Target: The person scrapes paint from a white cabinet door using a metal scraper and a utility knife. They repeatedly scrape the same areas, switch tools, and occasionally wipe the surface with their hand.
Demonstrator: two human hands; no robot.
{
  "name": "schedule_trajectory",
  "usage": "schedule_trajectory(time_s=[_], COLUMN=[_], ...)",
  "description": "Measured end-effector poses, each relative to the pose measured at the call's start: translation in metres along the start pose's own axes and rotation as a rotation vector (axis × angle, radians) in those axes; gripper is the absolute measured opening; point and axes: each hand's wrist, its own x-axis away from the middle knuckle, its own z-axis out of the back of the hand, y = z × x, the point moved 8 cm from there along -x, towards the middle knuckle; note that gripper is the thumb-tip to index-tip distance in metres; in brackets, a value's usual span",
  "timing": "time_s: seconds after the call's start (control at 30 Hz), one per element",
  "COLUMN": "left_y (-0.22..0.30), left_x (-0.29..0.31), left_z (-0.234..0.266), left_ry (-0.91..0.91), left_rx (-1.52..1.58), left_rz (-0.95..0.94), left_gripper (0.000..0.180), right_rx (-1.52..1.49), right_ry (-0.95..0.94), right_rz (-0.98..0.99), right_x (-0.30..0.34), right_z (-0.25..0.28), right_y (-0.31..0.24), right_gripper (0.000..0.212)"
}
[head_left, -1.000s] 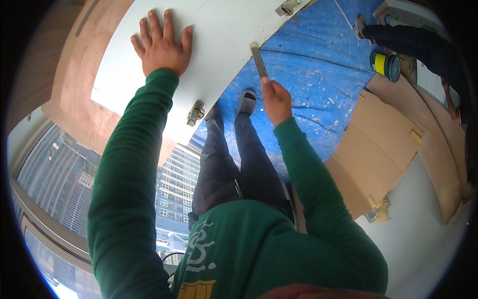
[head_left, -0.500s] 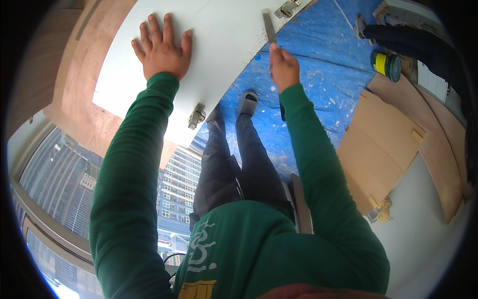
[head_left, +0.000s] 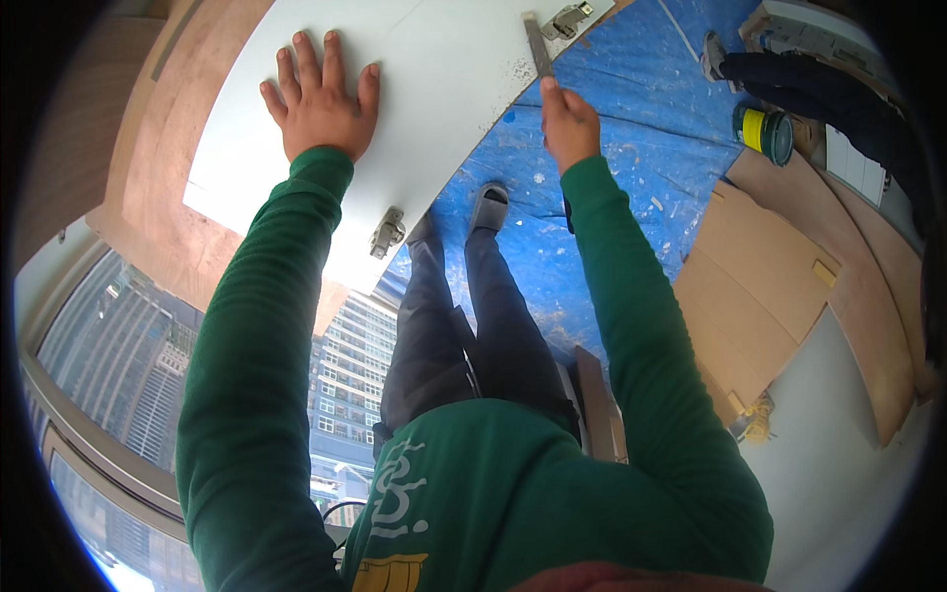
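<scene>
My left hand (head_left: 324, 107) lies flat on a white cabinet door panel (head_left: 434, 89), its fingers spread. At the panel's right edge my right hand (head_left: 570, 123) is closed around the lower end of a flat grey metal file (head_left: 538, 44). The file's far end rests on or just over the white face, next to the upper hinge (head_left: 569, 20); exact contact is hard to tell. Dark specks are scattered on the panel beside the file. A second metal hinge (head_left: 388, 233) is fixed near the panel's lower corner.
Beneath the white panel is a wooden board (head_left: 148, 197). A blue sheet (head_left: 621, 148) covers the floor. To the right are flattened cardboard (head_left: 760, 286), a dark green can (head_left: 774, 136) with a yellow band, and another person's leg (head_left: 799, 84). Windows (head_left: 128, 355) are at left.
My right hand and the file have shifted slightly right and away from me along the panel's edge. More specks show beside the file. My left hand stays in place.
</scene>
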Motion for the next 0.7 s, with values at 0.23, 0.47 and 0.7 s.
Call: schedule_trajectory(time_s=[0.23, 0.47, 0.7], left_y=[-0.006, -0.001, -0.001], left_x=[0.001, 0.0, 0.0], left_z=[0.01, 0.001, 0.003], left_ry=[0.004, 0.005, 0.016], left_rx=[-0.009, -0.001, 0.008], left_rz=[0.009, -0.001, -0.006], left_gripper=[0.071, 0.071, 0.072], right_rx=[0.117, 0.222, 0.068], right_ry=[-0.022, 0.012, -0.018], right_rz=[0.007, 0.093, -0.003], right_x=[0.042, 0.034, 0.019], right_z=[-0.003, -0.002, -0.016], right_y=[0.033, 0.021, 0.013], right_gripper=[0.055, 0.051, 0.06])
